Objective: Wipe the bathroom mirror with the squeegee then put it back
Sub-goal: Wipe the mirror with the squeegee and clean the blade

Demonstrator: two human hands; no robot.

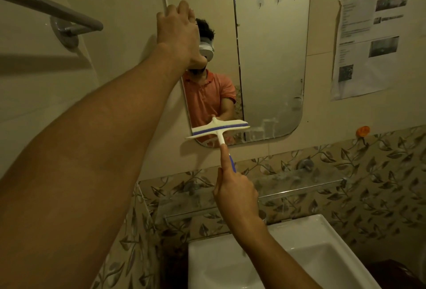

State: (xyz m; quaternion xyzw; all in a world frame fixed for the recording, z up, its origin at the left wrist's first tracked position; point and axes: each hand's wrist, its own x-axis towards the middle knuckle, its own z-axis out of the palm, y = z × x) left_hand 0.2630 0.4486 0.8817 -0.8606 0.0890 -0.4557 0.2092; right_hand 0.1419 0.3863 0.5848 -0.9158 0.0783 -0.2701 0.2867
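Note:
A rounded wall mirror (272,58) hangs above the sink. My right hand (235,194) grips the blue handle of a white squeegee (219,130), index finger laid along its stem. The squeegee's blade, with a blue strip, lies tilted against the mirror's lower left corner. My left hand (179,35) reaches up to the mirror's left edge, fingers curled over that edge near the top. Streaks and wet patches show on the glass at the lower right. A person's reflection shows in the mirror's left half.
A white sink (322,254) sits below, with a glass shelf (299,190) on the leaf-patterned tiles above it. A metal towel bar (53,9) juts out at the upper left. Printed paper sheets (368,42) are stuck to the wall right of the mirror.

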